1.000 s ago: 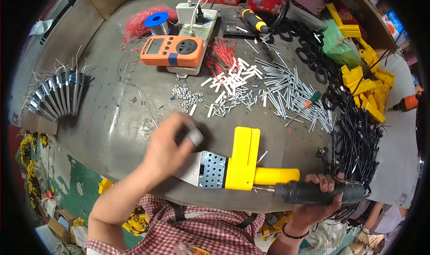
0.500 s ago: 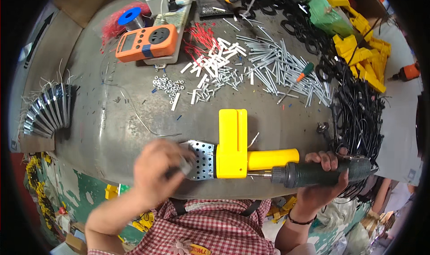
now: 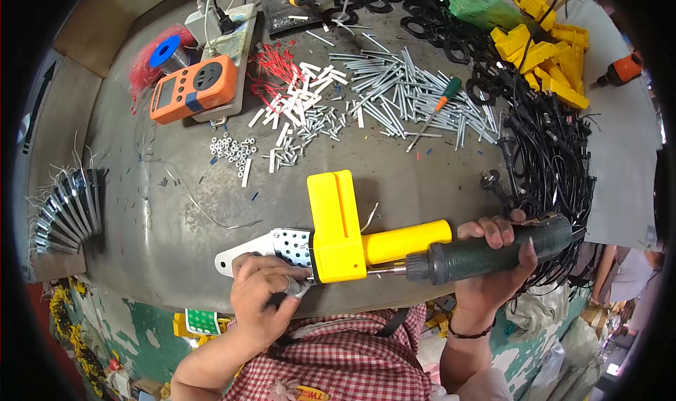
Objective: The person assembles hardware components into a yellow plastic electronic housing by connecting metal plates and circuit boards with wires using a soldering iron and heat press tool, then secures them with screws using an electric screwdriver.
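Right hand (image 3: 487,292): wrapped firmly round dark electric screwdriver (image 3: 472,260), fingers over far side, thumb on near side. Left hand (image 3: 264,288): fingers curled at near edge of perforated metal guard (image 3: 291,243); grey piece (image 3: 297,287) at fingertips, finger wrap or held part, can't tell from this view, nor whether the hand grips anything.

Yellow housing (image 3: 339,225) lies on bench (image 3: 415,179), between the 2 hands. Yellow handle (image 3: 408,241) points right; guard and pale metal plate (image 3: 246,249) (1 hole visible near tip) point left. Driver bit (image 3: 386,271) is at housing's right side, on the near side of the handle.

Risks: bit could slip and score the yellow surface if driver sits off-axis. Housing could twist or slide if left-hand support is weak against driver torque. Left fingertips could get scraped on guard edge, same cause. Overdriving could strip or crack something.

Further out: thin pale wire (image 3: 370,217) just beyond handle, could snag if housing turns. Black cords (image 3: 553,154) near driver's rear, could catch it. Nuts (image 3: 232,149), white sleeves (image 3: 310,91), long bolts (image 3: 422,95) well beyond; a wide arm swing would scatter them.
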Motion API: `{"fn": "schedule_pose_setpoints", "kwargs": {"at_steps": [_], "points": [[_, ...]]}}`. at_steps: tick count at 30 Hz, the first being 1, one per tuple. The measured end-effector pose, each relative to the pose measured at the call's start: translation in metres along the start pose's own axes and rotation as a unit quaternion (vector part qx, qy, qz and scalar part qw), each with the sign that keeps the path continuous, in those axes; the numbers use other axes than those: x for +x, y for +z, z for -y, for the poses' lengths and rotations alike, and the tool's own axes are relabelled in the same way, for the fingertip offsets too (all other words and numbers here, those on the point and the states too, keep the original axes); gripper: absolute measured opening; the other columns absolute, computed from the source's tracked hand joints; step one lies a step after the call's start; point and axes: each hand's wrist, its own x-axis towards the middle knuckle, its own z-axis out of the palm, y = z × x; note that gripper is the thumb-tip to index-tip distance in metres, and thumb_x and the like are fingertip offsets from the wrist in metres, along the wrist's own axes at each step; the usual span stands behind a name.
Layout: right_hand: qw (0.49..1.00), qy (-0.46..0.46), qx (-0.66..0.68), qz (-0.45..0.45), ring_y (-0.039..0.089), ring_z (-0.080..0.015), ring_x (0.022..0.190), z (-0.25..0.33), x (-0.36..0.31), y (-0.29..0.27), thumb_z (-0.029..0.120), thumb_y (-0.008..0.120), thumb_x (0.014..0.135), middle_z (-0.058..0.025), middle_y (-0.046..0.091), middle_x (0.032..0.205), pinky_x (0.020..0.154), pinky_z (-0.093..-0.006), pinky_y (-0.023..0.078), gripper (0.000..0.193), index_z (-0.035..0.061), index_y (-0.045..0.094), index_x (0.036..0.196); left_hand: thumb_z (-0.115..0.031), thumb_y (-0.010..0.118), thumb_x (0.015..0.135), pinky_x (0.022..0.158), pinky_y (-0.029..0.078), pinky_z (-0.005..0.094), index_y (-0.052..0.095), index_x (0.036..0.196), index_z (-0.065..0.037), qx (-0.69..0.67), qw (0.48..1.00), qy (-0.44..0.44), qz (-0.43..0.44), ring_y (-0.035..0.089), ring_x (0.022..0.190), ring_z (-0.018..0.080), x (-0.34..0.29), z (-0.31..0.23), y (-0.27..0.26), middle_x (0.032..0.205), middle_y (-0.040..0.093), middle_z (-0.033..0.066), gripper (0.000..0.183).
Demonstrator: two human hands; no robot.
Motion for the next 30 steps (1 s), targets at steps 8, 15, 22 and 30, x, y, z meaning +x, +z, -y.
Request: {"fn": "schedule_pose_setpoints", "kwargs": {"at_steps": [8, 15, 22, 30], "points": [[1.000, -0.006, -0.027, 0.001, 0.044, -0.0129, 0.078, 0.0003, -0.0010, 0.0049, 0.018, 0.054, 0.083, -0.0009, 0.046, 0.080, 0.084, -0.0328, 0.034, 0.036, 0.0063, 0.046, 0.115, 0.004, 0.064, 0.059, 0.075, 0.043, 0.0365, 0.046, 0.074, -0.006, -0.019, 1.000, 0.003, 0.023, 0.057, 0.080, 0.0251, 0.0031, -0.0015, -0.0024, 0.082, 0.066, 0.0087, 0.025], [0.998, -0.018, -0.054, -0.017, 0.047, -0.0135, 0.078, -0.0015, -0.0008, 0.0069, 0.020, 0.054, 0.083, -0.0012, 0.049, 0.079, 0.084, -0.0336, 0.035, 0.035, 0.0079, 0.044, 0.115, 0.006, 0.062, 0.058, 0.077, 0.044, 0.0358, 0.047, 0.077, -0.006, -0.035, 0.999, -0.019, 0.014, 0.058, 0.083, 0.0259, 0.0021, -0.0010, -0.0038, 0.084, 0.066, 0.0088, 0.027], [0.999, -0.015, -0.033, -0.025, 0.050, -0.0144, 0.075, -0.0019, 0.0006, 0.0071, 0.020, 0.055, 0.082, -0.0015, 0.051, 0.077, 0.083, -0.0344, 0.036, 0.033, 0.0093, 0.045, 0.112, 0.007, 0.062, 0.059, 0.076, 0.044, 0.0351, 0.047, 0.076, -0.006, -0.046, 0.999, -0.023, 0.008, 0.057, 0.084, 0.0252, 0.0017, -0.0014, -0.0019, 0.084, 0.067, 0.0085, 0.026], [0.999, -0.018, -0.008, -0.031, 0.050, -0.0142, 0.076, -0.0033, -0.0017, 0.0044, 0.020, 0.055, 0.082, -0.0015, 0.051, 0.077, 0.083, -0.0339, 0.035, 0.030, 0.0094, 0.048, 0.109, 0.007, 0.062, 0.057, 0.076, 0.045, 0.0352, 0.049, 0.074, -0.006, -0.027, 0.999, -0.023, 0.002, 0.058, 0.083, 0.0255, 0.0000, -0.0026, 0.0004, 0.084, 0.067, 0.0073, 0.025]]}}
